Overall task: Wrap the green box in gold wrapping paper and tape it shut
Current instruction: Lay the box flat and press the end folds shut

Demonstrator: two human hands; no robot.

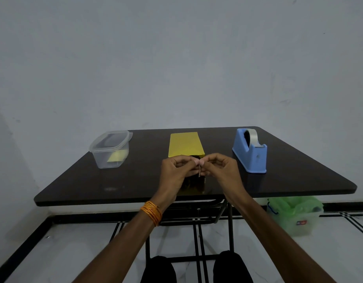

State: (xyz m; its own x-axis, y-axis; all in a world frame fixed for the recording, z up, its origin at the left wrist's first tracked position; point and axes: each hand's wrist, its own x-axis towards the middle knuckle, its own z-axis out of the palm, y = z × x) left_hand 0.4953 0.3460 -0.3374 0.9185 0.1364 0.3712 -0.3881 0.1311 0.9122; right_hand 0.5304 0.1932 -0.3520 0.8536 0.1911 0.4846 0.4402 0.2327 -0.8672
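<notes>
Just in front of the gold-wrapped box (pixel 185 145) on the tabletop (pixel 115 184), the left hand (pixel 176 168) and right hand (pixel 219 168) together pinched a short strip of tape (pixel 199 170). Being so limp, it could fold onto itself or cling to skin before reaching the paper. Left of the box a clear container (pixel 110 149) held something yellow and something dark; right of it, a blue dispenser (pixel 250 152) held its roll.

A gold-wrapped box (pixel 185 144) and a light blue tape dispenser (pixel 249 151) sit on the dark brown bench (pixel 94 180), beside a clear container (pixel 109 149) holding something yellow.
</notes>
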